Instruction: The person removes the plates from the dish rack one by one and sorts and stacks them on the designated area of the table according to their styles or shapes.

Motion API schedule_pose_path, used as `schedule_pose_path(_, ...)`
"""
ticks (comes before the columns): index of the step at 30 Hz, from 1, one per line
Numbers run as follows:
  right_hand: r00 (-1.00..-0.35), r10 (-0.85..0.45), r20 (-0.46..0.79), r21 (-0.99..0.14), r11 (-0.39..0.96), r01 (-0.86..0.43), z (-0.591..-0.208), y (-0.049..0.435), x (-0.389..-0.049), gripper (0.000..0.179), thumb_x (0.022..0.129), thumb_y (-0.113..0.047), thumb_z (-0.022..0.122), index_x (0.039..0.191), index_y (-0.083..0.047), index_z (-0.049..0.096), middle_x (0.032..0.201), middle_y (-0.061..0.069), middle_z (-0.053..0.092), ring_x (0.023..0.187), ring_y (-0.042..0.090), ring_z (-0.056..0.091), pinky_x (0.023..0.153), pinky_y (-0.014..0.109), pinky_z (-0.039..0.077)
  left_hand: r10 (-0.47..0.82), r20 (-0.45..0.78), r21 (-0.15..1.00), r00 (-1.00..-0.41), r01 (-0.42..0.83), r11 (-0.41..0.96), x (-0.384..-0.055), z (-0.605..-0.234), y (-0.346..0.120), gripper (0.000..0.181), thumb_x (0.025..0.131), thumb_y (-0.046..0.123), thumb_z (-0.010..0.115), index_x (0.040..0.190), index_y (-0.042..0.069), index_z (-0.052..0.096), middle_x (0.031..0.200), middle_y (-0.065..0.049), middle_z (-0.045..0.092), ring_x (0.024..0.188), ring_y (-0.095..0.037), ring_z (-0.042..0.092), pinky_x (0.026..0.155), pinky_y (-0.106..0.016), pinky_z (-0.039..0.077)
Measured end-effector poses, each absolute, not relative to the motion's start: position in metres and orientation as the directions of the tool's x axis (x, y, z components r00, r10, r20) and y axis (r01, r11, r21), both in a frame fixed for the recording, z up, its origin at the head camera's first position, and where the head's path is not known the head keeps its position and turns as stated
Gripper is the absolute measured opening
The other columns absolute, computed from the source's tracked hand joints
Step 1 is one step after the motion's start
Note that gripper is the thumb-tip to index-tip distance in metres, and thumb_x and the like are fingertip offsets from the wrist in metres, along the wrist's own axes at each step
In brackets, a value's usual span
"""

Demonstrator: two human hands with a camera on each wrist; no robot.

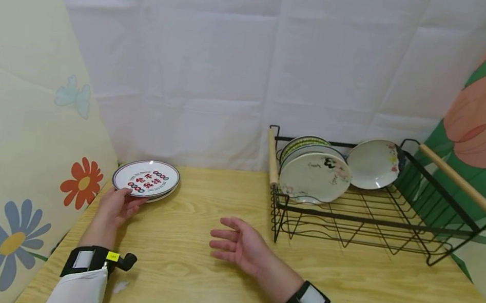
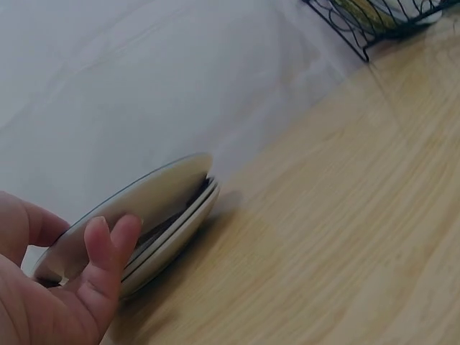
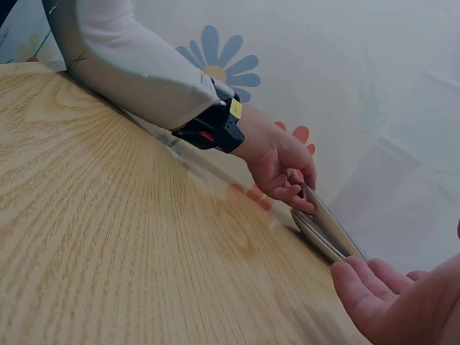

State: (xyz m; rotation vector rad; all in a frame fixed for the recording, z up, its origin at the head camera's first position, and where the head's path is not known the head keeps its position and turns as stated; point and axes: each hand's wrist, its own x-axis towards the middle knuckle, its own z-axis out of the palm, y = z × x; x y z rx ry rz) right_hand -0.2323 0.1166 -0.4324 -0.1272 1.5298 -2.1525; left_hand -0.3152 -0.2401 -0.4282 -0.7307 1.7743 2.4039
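At the table's far left, my left hand (image 1: 116, 206) pinches the near edge of a white plate (image 1: 146, 179) with a dark rim and red characters. Thumb on top and fingers beneath, it tilts this plate up from the stacked plates (image 2: 172, 241) under it. In the left wrist view a wedge-shaped gap shows between the raised plate (image 2: 136, 198) and the stack. My right hand (image 1: 243, 247) hovers over the middle of the table, fingers spread and relaxed, holding nothing. Its fingers also show at the lower right of the right wrist view.
A black wire dish rack (image 1: 373, 221) with wooden handles stands at the right. Several plates (image 1: 314, 177) lean upright at its left end, and a flower-patterned dish (image 1: 374, 164) leans at the back. White cloth (image 1: 199, 62) hangs behind the wooden table (image 1: 178, 277).
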Motion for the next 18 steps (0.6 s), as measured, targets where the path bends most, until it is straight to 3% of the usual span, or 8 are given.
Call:
schedule_pose_path(7,-0.871,-0.445,-0.210,-0.909,-0.240,0.341,-0.432,0.116,-0.230,0.066,0.110,-0.040,0.035,0.159,0.003,0.025,0.152,0.035,0.045,0.133,0.047,0.057,0.106,0.054,0.052,-0.294,-0.358,0.933,-0.886,-0.329,-0.146,-0.315,-0.436,-0.244,0.059,0.111,0.029,0.039,0.166,0.022,0.017,0.087,0.007,0.070,0.072,-0.009,0.075,0.062,-0.021,0.055)
schedule_pose_path(18,-0.871,-0.438,-0.221,-0.910,-0.229,0.346,-0.435,0.115,-0.232,0.066,0.108,-0.039,0.039,0.158,0.002,0.028,0.148,0.034,0.050,0.125,0.043,0.064,0.098,0.048,0.058,-0.323,-0.368,0.929,-0.872,-0.354,-0.104,-0.318,-0.440,-0.247,0.057,0.110,0.030,0.040,0.164,0.019,0.024,0.082,0.005,0.073,0.065,-0.009,0.068,0.061,-0.020,0.053)
